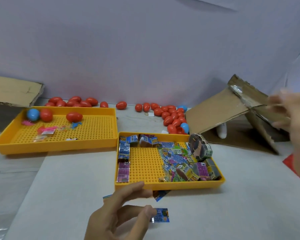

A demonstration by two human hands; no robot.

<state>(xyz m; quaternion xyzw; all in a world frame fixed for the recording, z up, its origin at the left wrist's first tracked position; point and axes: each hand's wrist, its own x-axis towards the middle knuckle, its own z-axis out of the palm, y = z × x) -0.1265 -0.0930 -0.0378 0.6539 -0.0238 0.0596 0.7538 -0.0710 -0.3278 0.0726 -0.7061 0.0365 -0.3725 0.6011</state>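
My left hand point(121, 212) hovers low over the table in front of the near yellow tray point(170, 185), fingers spread and relaxed, holding nothing. Its thumb tip lies next to a small blue printed card point(161, 215) flat on the table. Another card point(160, 194) pokes out from under the tray's front edge. The tray holds several printed cards and a banded bundle of cards point(200, 149) at its right rim. My right hand point(291, 115) is raised at the right, blurred, fingers loosely extended beside a cardboard flap point(220, 111).
A second yellow tray point(59, 146) at the left holds red and blue plastic eggs point(46, 115) and small toys. Several more red eggs point(171, 116) lie along the back of the table. Flat cardboard point(12, 90) leans at the far left.
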